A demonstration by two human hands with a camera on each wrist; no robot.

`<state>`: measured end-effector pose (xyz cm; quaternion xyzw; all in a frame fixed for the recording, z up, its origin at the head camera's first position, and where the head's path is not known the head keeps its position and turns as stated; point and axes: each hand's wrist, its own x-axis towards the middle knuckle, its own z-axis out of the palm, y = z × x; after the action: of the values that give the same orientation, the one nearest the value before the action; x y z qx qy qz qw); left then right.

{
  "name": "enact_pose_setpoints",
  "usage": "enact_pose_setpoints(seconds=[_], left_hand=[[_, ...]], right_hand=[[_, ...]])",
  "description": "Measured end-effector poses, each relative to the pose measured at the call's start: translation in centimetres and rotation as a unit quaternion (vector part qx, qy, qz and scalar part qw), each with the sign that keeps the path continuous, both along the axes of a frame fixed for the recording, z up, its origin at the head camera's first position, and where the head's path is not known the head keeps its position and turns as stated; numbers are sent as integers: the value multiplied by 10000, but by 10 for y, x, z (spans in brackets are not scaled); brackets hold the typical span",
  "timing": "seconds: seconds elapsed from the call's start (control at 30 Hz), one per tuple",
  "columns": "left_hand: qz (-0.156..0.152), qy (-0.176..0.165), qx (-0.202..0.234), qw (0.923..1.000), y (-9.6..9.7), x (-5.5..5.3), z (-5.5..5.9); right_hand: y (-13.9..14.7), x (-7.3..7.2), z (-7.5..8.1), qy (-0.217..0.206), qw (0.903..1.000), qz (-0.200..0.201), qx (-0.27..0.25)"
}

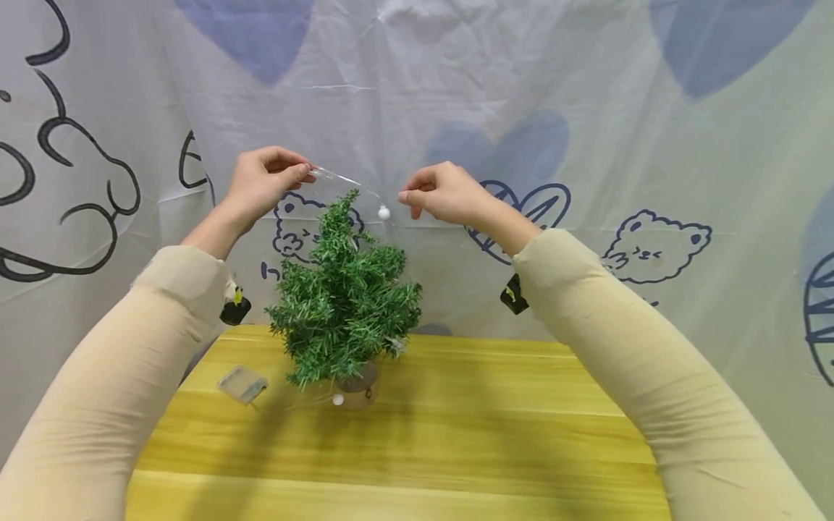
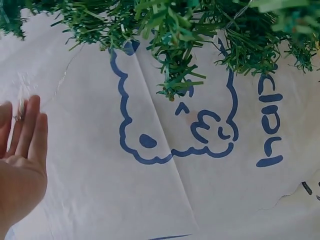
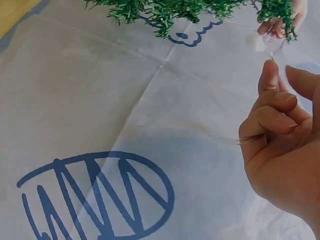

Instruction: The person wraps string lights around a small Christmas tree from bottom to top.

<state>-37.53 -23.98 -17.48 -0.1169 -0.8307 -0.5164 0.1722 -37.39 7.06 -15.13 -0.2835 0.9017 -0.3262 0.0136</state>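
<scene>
A small green artificial Christmas tree (image 1: pixel 345 289) stands on the table. Above and left of its top, my left hand (image 1: pixel 267 177) pinches a fine clear light string (image 1: pixel 339 176) between thumb and fingers. The string slants down to a white ball (image 1: pixel 384 212) hanging right of the treetop. My right hand (image 1: pixel 449 192) is just right of that ball, its fingers curled. In the right wrist view, thin strands show at the fingers of the right hand (image 3: pixel 285 135). The left wrist view catches the left hand (image 2: pixel 25 150) below the branches, with a thin wire (image 2: pixel 62 80) running up to them.
The yellow wooden table (image 1: pixel 469 434) carries a flat, clear-looking box (image 1: pixel 242 383) left of the tree. Another white ball (image 1: pixel 337 399) lies in front of the tree's base (image 1: pixel 358 391). Behind hangs a pale cloth (image 1: pixel 619 130) printed with hearts and bears.
</scene>
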Motion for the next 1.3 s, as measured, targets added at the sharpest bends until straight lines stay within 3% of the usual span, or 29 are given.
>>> enact_pose_setpoints(seconds=[0.17,0.4,0.57,0.73,0.83,1.03,1.17,1.3], left_hand=[[252,-3,370,9990,-9,9,-6],[-171,213,1111,9934,-16,22,-16],[-70,390,819,9959,-8,26,-20],[91,347,537,9979,3,21,-18],[32,288,600,9978,7,20,-18],[0,460,794,9958,4,26,-23],[132,591,826,9947,-2,29,-30],[340,541,748,9951,-7,30,-38]], right_hand=[[2,8,4,444,9986,58,285],[1,21,27,1470,9865,-274,673],[-6,25,48,2106,9708,-834,791],[-11,19,59,2628,9501,-1348,1006],[-8,16,58,2706,9476,-1462,860],[1,22,52,2831,9507,-1146,530],[5,33,46,2948,9538,-485,310],[3,45,39,2616,9647,306,46]])
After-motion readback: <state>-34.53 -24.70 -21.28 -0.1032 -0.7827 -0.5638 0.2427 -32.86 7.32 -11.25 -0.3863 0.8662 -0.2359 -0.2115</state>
